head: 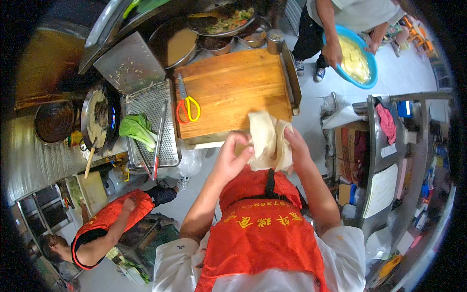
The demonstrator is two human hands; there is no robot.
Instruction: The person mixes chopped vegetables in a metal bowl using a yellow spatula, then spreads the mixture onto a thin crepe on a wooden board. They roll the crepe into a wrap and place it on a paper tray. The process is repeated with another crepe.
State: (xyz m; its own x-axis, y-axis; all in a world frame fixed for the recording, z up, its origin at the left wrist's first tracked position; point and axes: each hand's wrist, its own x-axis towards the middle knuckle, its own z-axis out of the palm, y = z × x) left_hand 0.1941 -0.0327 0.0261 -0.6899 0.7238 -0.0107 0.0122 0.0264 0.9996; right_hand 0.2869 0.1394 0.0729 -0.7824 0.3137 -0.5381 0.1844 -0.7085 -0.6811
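Both hands hold up a folded, pale sheet that looks like dough or tofu skin (265, 140) in front of my red apron, near the front edge of a wooden cutting board (237, 87). My left hand (235, 153) pinches its left side between thumb and fingers. On the right side, my right hand (296, 146) grips the other edge, its fingertips partly hidden behind the sheet. Scissors with red and yellow handles (188, 106) lie on the board's left part. Beside the board, leafy greens (138, 131) and metal tongs (159, 142) rest on a perforated metal tray (146, 106).
Bowls and a large pot (177, 43) stand behind the board. A wok (97, 116) with a wooden-handled tool is at left. One person in a red apron (113, 219) is at lower left; another holds a blue basin (372, 73) at upper right. Metal shelving (377, 157) stands at right.
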